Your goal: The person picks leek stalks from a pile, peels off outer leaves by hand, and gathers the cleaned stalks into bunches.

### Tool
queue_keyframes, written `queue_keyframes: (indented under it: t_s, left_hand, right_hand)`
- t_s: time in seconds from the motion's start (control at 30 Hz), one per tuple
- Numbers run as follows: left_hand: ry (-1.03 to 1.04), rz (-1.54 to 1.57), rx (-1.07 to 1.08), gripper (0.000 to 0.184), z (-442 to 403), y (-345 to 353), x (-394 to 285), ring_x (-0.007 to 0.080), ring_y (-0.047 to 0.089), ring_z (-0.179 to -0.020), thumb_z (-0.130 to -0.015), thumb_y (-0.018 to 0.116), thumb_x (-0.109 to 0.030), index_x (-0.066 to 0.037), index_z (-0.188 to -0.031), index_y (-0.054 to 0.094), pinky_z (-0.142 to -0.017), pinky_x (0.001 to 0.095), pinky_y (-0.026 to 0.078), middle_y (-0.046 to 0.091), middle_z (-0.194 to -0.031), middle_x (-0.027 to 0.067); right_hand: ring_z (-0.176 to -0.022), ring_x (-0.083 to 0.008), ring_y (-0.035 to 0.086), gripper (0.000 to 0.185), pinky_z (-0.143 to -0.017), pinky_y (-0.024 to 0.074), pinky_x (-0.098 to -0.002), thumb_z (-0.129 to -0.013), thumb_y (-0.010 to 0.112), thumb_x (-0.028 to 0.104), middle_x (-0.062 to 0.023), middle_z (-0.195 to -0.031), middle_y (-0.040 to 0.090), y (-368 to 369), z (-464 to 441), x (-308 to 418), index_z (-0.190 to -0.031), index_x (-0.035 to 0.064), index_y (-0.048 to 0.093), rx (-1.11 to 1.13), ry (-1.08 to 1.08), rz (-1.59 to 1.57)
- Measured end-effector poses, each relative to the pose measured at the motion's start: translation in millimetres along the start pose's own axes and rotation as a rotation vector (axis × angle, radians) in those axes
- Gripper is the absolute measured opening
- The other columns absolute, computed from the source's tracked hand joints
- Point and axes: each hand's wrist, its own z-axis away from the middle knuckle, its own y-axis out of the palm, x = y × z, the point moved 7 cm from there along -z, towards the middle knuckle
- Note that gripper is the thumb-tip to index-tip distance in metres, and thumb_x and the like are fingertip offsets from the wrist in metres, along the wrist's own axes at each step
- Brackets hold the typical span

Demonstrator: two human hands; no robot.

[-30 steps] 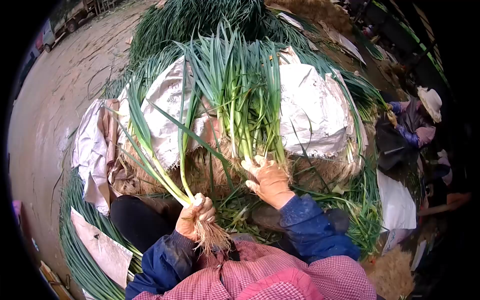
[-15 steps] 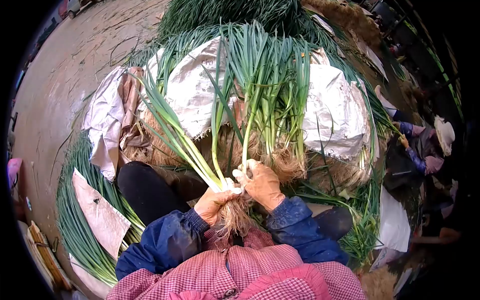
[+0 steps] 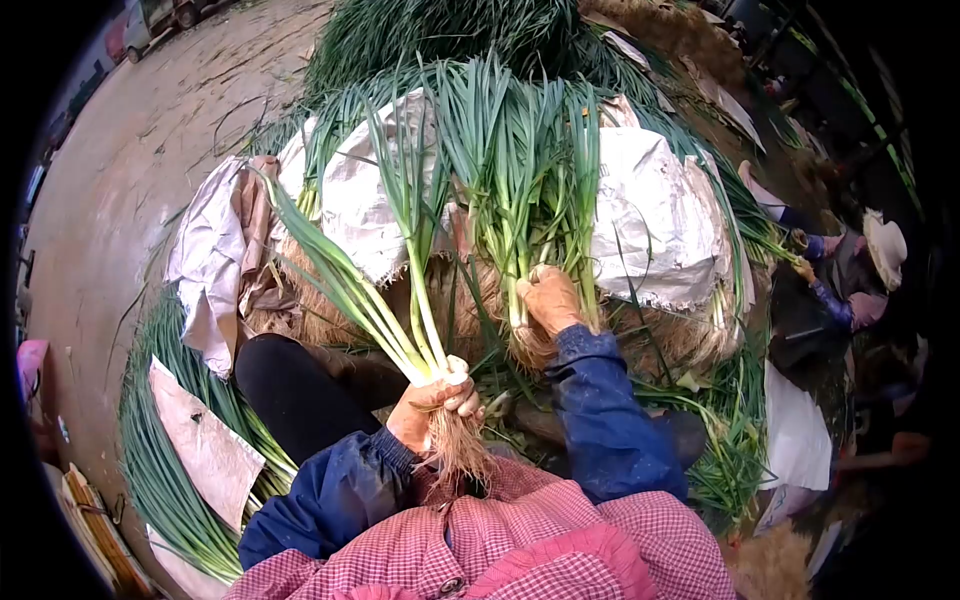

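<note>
The left hand (image 3: 432, 408) held green onions (image 3: 392, 335) closed in its grip by the roots, apart from the pile's (image 3: 318, 285) near edge. The right hand (image 3: 550, 302) touched loose onions (image 3: 515, 235) there, between white sacks (image 3: 655, 215); how tightly its grip closed, I couldn't tell.
</note>
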Motion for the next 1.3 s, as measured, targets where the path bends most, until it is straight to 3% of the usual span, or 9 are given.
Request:
queue_keyframes:
  t_s: [0.17, 0.23, 0.3, 0.47, 0.6, 0.77, 0.93, 1.03, 1.3]
  left_hand:
    - [0.108, -0.162, -0.402, 0.017, 12, -23, -6, 0.0203, 0.06, -0.075, -0.085, 0.055, -0.001, 0.0, -0.101, 0.05, -0.078, 0.0311, 0.053, 0.059, -0.082, 0.0098]
    - [0.017, -0.157, -0.341, 0.022, 10, -41, -1, 0.0241, 0.063, -0.085, -0.085, 0.054, -0.001, 0.003, -0.106, 0.049, -0.079, 0.0324, 0.054, 0.062, -0.097, 0.0174]
    - [-0.118, -0.214, -0.351, 0.035, 8, -31, 12, 0.028, 0.06, -0.094, -0.086, 0.05, -0.001, 0.006, -0.119, 0.042, -0.087, 0.0419, 0.051, 0.059, -0.1, 0.0177]
    - [0.028, -0.493, -0.53, 0.015, 9, -54, 17, 0.0215, 0.058, -0.08, -0.081, 0.053, 0.005, -0.002, -0.091, 0.045, -0.081, 0.0345, 0.051, 0.053, -0.086, 0.0076]
    - [0.015, -0.509, -0.469, 0.016, -2, -36, 26, 0.0195, 0.057, -0.076, -0.081, 0.054, 0.005, -0.003, -0.09, 0.045, -0.081, 0.0338, 0.051, 0.051, -0.082, 0.0053]
    - [0.037, -0.541, -0.447, 0.018, -2, -39, 24, 0.0199, 0.058, -0.076, -0.078, 0.054, 0.006, -0.002, -0.092, 0.045, -0.08, 0.034, 0.051, 0.05, -0.082, 0.006]
    - [0.108, -0.395, -0.364, 0.013, -11, -36, 10, 0.0234, 0.06, -0.08, -0.078, 0.054, 0.005, -0.001, -0.087, 0.047, -0.084, 0.0365, 0.05, 0.055, -0.083, 0.0086]
    - [0.126, -0.263, -0.339, 0.012, -17, -41, 1, 0.0253, 0.061, -0.082, -0.078, 0.057, 0.002, -0.003, -0.086, 0.049, -0.087, 0.043, 0.049, 0.055, -0.079, 0.008]
    - [0.011, -0.01, -0.361, 0.025, 5, -55, 15, 0.037, 0.058, -0.101, -0.082, 0.059, -0.005, -0.004, -0.105, 0.047, -0.086, 0.0485, 0.05, 0.058, -0.103, 0.0163]
  right_hand:
    - [-0.071, -0.0343, 0.06, 0.028, -0.062, 0.0462, -0.0405, -0.084, 0.056, 0.028, -0.0201, -0.079, 0.061, -79, 73, 64, -0.091, 0.0016, 0.058, -0.183, -0.255, -0.345]
    - [-0.057, -0.0268, 0.059, 0.027, -0.053, 0.0452, -0.036, -0.086, 0.054, 0.025, -0.0159, -0.07, 0.059, -26, 79, 54, -0.091, -0.0014, 0.057, 0.052, -0.378, -0.483]
    - [-0.058, -0.0145, 0.051, 0.017, -0.055, 0.0458, -0.028, -0.089, 0.047, 0.016, -0.003, -0.069, 0.05, 39, 102, 42, -0.087, -0.0006, 0.052, 0.538, -0.041, -0.841]
    - [-0.055, -0.0315, 0.057, 0.024, -0.05, 0.0441, -0.0445, -0.081, 0.051, 0.026, -0.0178, -0.063, 0.057, 54, 40, 19, -0.085, 0.0022, 0.051, -0.204, -0.158, -0.105]
    - [-0.079, -0.0332, 0.061, 0.036, -0.07, 0.0474, -0.0426, -0.083, 0.052, 0.028, -0.0204, -0.085, 0.062, 33, 60, 11, -0.099, -0.0039, 0.052, -0.027, -0.054, -0.272]
    - [-0.064, -0.0288, 0.058, 0.024, -0.063, 0.0477, -0.0404, -0.08, 0.052, 0.021, -0.0156, -0.072, 0.059, 34, 52, 15, -0.09, -0.0003, 0.057, -0.037, -0.133, -0.32]
    - [-0.057, -0.0077, 0.053, 0.026, -0.046, 0.0434, -0.018, -0.092, 0.051, 0.027, -0.0035, -0.076, 0.058, -27, 130, 5, -0.098, 0.0021, 0.053, -0.165, -0.16, -1.509]
    - [-0.071, -0.0127, 0.058, 0.008, -0.069, 0.0486, -0.026, -0.091, 0.047, 0.01, -0.0059, -0.08, 0.058, -56, 159, -61, -0.093, 0.0045, 0.054, -0.472, 0.015, -1.685]
    - [-0.053, -0.0041, 0.042, 0.024, -0.042, 0.03, -0.0164, -0.089, 0.059, 0.022, 0.0006, -0.069, 0.053, 65, 58, 22, -0.103, 0.004, 0.056, 0.437, 0.041, -1.46]
